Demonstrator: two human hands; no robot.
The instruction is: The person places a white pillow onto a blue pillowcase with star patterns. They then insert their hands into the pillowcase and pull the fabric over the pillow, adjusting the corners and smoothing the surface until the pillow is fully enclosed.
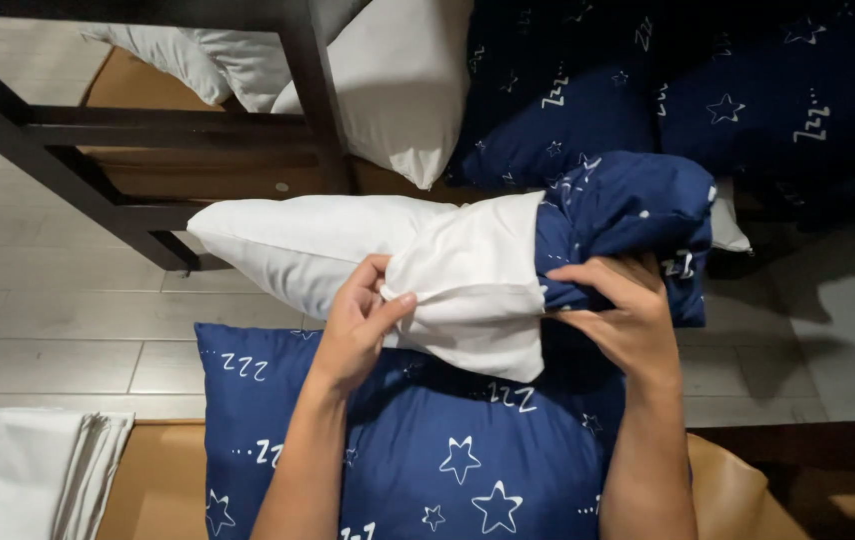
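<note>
I hold a pillow level in front of me, above a blue star-patterned pillow (428, 450) that lies on the brown mattress near me. A white pillowcase (348, 250) covers the held pillow's left part. Its right end, a blue star-patterned cover (628, 205), sticks out of the case's open edge. My left hand (356, 320) pinches the bunched white fabric at that edge. My right hand (623, 315) grips the blue end from below.
A dark bunk-bed frame (128, 130) stands at upper left, with white pillows (398, 80) on the far bed. More blue star pillows (648, 100) pile at upper right. Folded white cases (23, 470) lie at lower left. Grey tiled floor (48, 330) runs between the beds.
</note>
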